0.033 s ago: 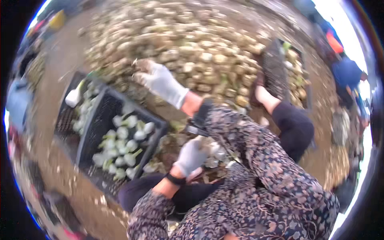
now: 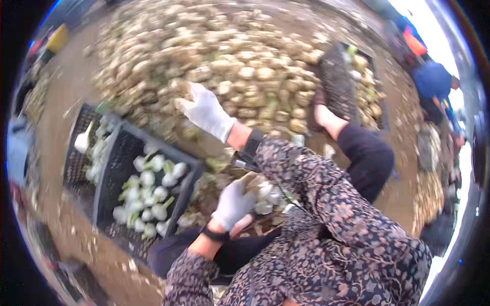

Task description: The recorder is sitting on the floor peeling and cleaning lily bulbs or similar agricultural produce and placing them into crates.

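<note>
White-gloved right hand (image 2: 201, 109) reaches over heaped, round, tan bulbs (image 2: 246, 73); white-gloved left hand (image 2: 235, 204) sits low. Blur hides each grip's opening and contents. Black plastic crate (image 2: 116, 173) stands alongside, seemingly for easy reach.

Brown earthen ground (image 2: 66, 122) shows at nine o'clock and stretches round to seven, where pale scraps (image 2: 132, 265) lie on it. Out toward ten o'clock, near the rim, is a yellow object (image 2: 57, 39), blurred, and at nine a pale-blue shape (image 2: 18, 148), too smeared to tell. At two o'clock a person in blue (image 2: 433, 80) bends over, with a bright orange patch (image 2: 414, 43) just above. A greyish bundle (image 2: 427, 148) sits at three o'clock, and a straw-coloured heap (image 2: 429, 198) lies below it, between three and four o'clock
</note>
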A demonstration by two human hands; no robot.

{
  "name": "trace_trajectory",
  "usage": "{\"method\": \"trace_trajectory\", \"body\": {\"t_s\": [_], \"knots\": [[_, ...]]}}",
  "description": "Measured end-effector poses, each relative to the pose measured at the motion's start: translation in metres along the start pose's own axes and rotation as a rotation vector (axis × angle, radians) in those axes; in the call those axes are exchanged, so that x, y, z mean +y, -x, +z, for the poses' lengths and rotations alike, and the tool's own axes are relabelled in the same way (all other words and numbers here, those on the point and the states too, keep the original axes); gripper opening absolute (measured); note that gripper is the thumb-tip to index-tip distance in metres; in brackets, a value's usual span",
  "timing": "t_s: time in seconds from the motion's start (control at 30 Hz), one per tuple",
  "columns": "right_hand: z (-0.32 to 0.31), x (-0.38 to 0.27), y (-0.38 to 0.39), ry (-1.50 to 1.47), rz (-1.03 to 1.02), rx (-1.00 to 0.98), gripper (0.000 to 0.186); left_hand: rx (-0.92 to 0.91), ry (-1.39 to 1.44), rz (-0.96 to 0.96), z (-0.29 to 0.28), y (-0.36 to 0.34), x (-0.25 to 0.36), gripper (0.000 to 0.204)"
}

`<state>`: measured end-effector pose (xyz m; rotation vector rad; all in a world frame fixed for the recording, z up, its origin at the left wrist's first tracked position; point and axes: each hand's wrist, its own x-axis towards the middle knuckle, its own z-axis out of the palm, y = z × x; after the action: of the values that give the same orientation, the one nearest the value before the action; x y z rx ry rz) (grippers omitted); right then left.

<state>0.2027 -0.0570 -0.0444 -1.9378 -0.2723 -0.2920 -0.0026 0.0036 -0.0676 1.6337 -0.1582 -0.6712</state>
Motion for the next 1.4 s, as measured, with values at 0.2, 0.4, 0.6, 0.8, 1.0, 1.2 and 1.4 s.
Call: {"method": "trace_trajectory", "body": {"t_s": [0.2,0.4,0.6,0.8,1.0,1.2,1.4], "knots": [[-0.162,0.186,0.108,0.644,0.665,0.457,0.035,-0.063,-0.036,-0.213,0.01,-0.01,0.002,0.038],[-0.248,0.292,0.156,0.602,1.004,0.223,0.065,-0.085,0.11,-0.375,0.011,-0.026,0.008,0.04],[-0.225,0.31,0.154,0.417,1.012,0.118,0.064,-0.125,0.053,-0.343,0.013,-0.041,0.001,0.04],[-0.166,0.248,0.174,-0.313,1.198,0.272,0.052,0.016,0.386,-0.428,0.008,-0.036,-0.004,0.036],[-0.138,0.129,0.178,-0.926,1.082,-0.172,0.051,0.247,0.363,-0.296,0.008,-0.04,-0.017,0.071],[-0.121,0.013,0.181,-0.157,0.379,-0.296,0.039,0.209,0.507,0.194,0.001,-0.039,-0.014,0.085],[-0.167,-0.039,0.176,-0.633,0.785,-0.294,0.047,0.247,0.324,0.36,0.001,-0.019,0.016,0.08]]}}
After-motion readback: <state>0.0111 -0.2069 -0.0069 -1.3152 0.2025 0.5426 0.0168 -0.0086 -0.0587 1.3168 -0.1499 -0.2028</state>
